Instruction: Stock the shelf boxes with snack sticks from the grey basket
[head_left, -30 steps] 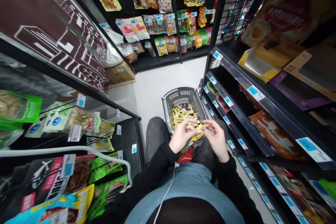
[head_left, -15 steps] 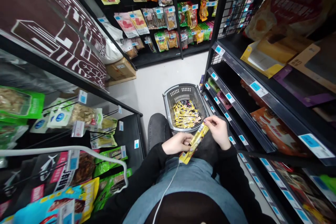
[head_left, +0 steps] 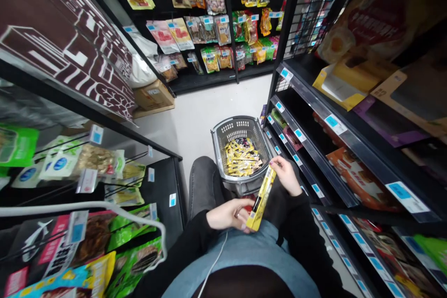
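A long, narrow yellow box [head_left: 264, 195] slants across my lap, its near end low and its far end toward the basket. My left hand [head_left: 228, 214] has its fingers curled round the near end. At the far end, the thumb and fingers of my right hand [head_left: 287, 177] pinch the box's tip. Just beyond is a dark grey shopping basket [head_left: 240, 123] on the floor, holding many loose yellow stick packets [head_left: 240, 156]. What lies inside the box is too small to make out.
Shelves with price tags [head_left: 335, 123] rise close on the right. Hanging snack bags [head_left: 101, 158] and a white curved tube [head_left: 132, 212] are at the left. Bagged snacks [head_left: 209, 28] fill the rack ahead, and a cardboard box [head_left: 155, 95] sits on the floor.
The yellow box has swung more upright and turned, showing its side. My left hand has slid lower to its near end. The whole view has shifted slightly.
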{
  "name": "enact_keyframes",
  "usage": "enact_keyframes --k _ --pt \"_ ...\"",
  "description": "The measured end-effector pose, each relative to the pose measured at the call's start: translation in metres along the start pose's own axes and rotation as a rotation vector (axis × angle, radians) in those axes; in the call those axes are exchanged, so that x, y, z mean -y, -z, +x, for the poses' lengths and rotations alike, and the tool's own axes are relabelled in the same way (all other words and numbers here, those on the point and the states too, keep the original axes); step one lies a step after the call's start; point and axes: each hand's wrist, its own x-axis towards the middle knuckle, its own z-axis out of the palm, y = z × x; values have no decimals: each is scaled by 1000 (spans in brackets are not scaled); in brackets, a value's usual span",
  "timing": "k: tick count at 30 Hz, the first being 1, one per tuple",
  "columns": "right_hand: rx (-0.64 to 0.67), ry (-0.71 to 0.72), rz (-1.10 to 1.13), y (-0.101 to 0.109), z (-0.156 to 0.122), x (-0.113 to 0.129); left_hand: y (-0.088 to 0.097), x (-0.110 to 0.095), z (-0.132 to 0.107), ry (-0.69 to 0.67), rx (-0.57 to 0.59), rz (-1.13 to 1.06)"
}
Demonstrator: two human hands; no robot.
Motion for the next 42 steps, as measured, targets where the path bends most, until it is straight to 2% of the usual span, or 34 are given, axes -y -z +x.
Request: enact_keyframes --k 3,6,8,10,13,19,25,30,36,40,42 --pt "50 3 25 6 -1 -5 1 2 -3 -49 -44 -31" --pt "18 -99 93 10 -2 -5 2 -3 -1 -107 -98 -87" --pt "-18 -159 150 12 -2 -4 2 -9 5 -132 -200 -70" --pt "-53 -169 189 15 -3 0 1 -15 12 -161 -357 -10" --pt "-1 -174 245 20 -12 7 2 -19 19 -191 -513 29" --pt "219 -221 232 21 -45 1 8 -10 6 -136 -514 19" --pt "189 -166 -49 9 -59 -13 21 9 1 -103 -526 24" --pt "185 -81 -223 -11 -45 -33 50 30 14 -91 -609 -46" --pt "98 -72 -339 -51 -7 -61 99 56 41 -189 -976 -316" --pt "-27 -103 -476 -69 23 -75 147 63 50 -178 -1187 -172" --pt "-105 -120 -589 -72 36 -89 173 61 54 -140 -1216 -21"
